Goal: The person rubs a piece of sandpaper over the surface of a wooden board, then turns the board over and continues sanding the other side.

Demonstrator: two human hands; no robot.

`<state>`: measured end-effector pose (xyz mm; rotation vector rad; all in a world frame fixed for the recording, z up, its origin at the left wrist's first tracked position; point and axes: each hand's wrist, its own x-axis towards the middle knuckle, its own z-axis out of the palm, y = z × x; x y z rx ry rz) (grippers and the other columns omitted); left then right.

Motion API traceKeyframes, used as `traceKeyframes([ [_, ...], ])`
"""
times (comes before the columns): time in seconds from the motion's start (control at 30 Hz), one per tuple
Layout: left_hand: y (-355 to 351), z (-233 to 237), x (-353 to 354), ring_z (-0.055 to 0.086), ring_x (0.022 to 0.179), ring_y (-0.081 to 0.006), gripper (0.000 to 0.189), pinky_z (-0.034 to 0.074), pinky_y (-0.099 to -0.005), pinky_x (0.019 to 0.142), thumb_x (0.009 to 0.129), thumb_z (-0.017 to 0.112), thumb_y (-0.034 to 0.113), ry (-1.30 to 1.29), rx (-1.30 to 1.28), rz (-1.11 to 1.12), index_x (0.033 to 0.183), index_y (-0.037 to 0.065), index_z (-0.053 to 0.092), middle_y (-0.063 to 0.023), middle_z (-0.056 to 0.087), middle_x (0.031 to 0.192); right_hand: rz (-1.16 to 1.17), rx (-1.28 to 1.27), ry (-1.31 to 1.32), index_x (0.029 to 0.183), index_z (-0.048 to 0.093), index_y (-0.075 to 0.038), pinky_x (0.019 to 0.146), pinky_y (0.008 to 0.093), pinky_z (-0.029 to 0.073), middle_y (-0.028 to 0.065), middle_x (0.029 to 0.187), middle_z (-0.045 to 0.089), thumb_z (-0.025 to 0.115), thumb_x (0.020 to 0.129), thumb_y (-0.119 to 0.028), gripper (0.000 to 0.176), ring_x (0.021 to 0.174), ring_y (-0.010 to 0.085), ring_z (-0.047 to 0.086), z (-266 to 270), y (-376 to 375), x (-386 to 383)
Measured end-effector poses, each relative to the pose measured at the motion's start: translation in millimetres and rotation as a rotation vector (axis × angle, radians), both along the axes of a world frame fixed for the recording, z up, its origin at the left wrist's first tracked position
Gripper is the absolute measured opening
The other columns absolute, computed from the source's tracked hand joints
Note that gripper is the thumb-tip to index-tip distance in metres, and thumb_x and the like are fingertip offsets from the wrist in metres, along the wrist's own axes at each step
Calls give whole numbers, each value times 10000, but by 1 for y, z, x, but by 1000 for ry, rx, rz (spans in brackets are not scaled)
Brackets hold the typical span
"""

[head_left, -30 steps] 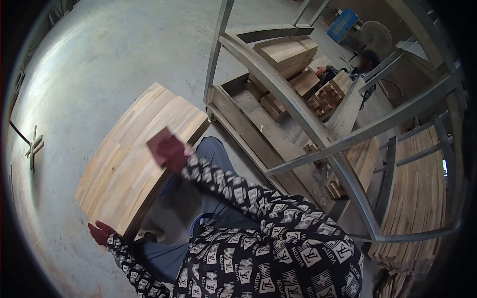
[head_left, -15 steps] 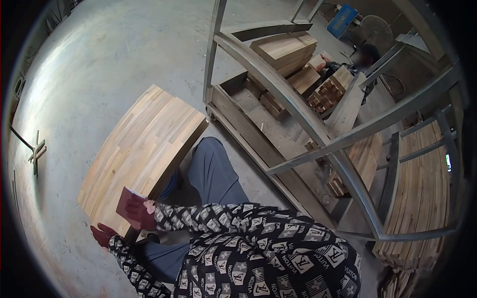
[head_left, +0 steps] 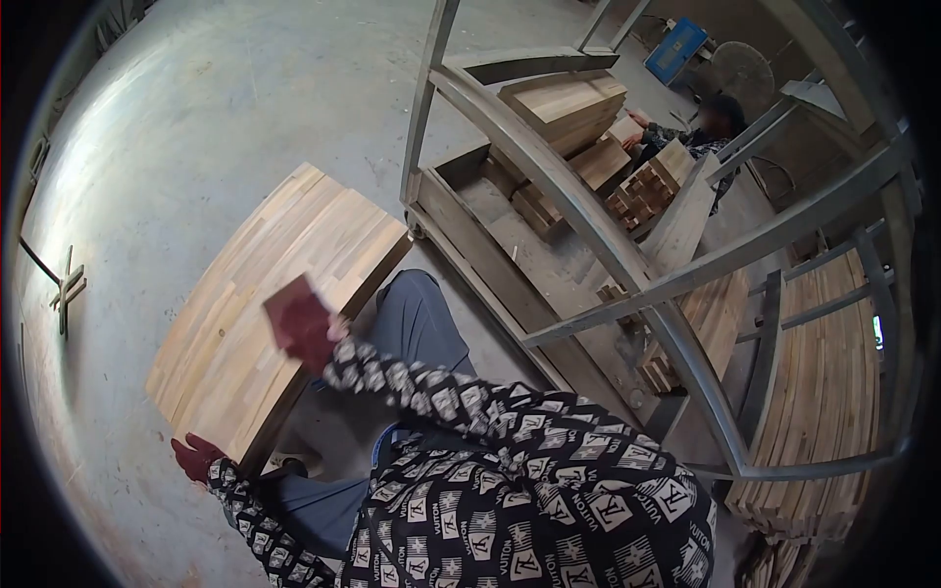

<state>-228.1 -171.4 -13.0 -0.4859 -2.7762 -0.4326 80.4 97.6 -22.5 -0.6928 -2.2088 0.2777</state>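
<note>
A stack of laminated wooden boards point(head_left: 265, 265) stands in front of me, slightly curved in outline. My right hand point(head_left: 312, 338), in a dark red glove and blurred by motion, presses a dark red sheet point(head_left: 296, 306) against the top board around its middle. At the near left corner of the stack rests my left hand point(head_left: 200, 458), also in a dark red glove, its fingers spread at the board's end. It holds nothing that I can see.
A metal frame rack point(head_left: 549, 338) stands to the right, with wooden blocks point(head_left: 564, 103) beyond it. Another person point(head_left: 718, 122) sits behind, handling wood. Long boards point(head_left: 818, 392) are piled at the far right. A metal stand point(head_left: 67, 289) is on the floor at left.
My right hand has moved with the red sheet up and to the right, towards the middle of the board. My left hand has stayed near the corner.
</note>
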Motion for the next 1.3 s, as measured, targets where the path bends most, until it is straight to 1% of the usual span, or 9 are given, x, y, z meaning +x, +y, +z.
traceKeyframes([
  [0.13,0,10,6,555,1273,-406,583,454,-506,1059,1032,469,450,2,9,-18,1431,27,513,-232,588,1377,293,42,18,1201,662,-50,1075,521,412,156,1284,625,708,797,-298,476,1275,359,521,10,-94,-55],
  [0.23,-2,7,4,555,1273,-404,583,455,-504,1060,1033,469,452,16,19,-44,1432,29,513,-231,584,1383,420,85,-3,1184,666,-47,1045,519,429,152,1259,633,711,793,-290,462,1241,356,540,18,-118,-58],
  [0.37,-8,1,2,534,1298,-429,613,439,-490,1090,1031,469,445,59,44,-119,1435,-15,500,-273,574,1383,361,91,-31,1162,670,-44,1006,516,450,147,1227,644,714,787,-278,444,1195,352,564,46,-61,-11],
  [0.5,-5,0,3,550,1281,-406,582,447,-498,1073,1032,479,446,50,10,-70,1428,22,517,-237,582,1386,174,58,-112,1139,675,-40,967,513,472,142,1195,655,717,781,-266,425,1149,348,589,85,35,64],
  [0.6,-5,-1,2,548,1283,-411,583,444,-500,1074,1031,477,442,41,33,-72,1424,14,519,-244,580,1385,127,-219,-212,1140,699,-56,1097,525,391,175,1250,651,759,715,-347,519,1263,390,533,105,53,77],
  [0.67,-3,2,3,548,1282,-413,581,445,-501,1074,1029,480,436,23,30,-53,1422,10,520,-249,579,1384,-76,-28,-60,1167,668,-29,1084,505,410,180,1265,639,744,765,-308,495,1247,378,554,71,32,54],
  [0.7,-2,4,4,548,1282,-413,581,445,-501,1074,1029,480,436,23,31,-53,1422,10,520,-249,579,1384,-90,4,-12,1186,676,-49,1095,504,403,178,1314,628,759,757,-338,524,1287,373,538,23,22,32],
  [0.97,-3,10,5,543,1289,-418,592,442,-504,1081,1032,463,448,2,18,-48,1425,9,517,-255,570,1392,438,60,30,1175,678,-50,1079,509,410,178,1288,632,764,749,-342,524,1256,378,549,21,-132,-66],
  [1.3,-6,2,-5,559,1261,-429,585,451,-495,1071,1033,473,436,64,50,-87,1402,-14,533,-275,588,1363,176,-23,-104,1161,679,-51,1060,516,419,177,1257,636,771,740,-347,523,1218,384,563,68,27,42],
])
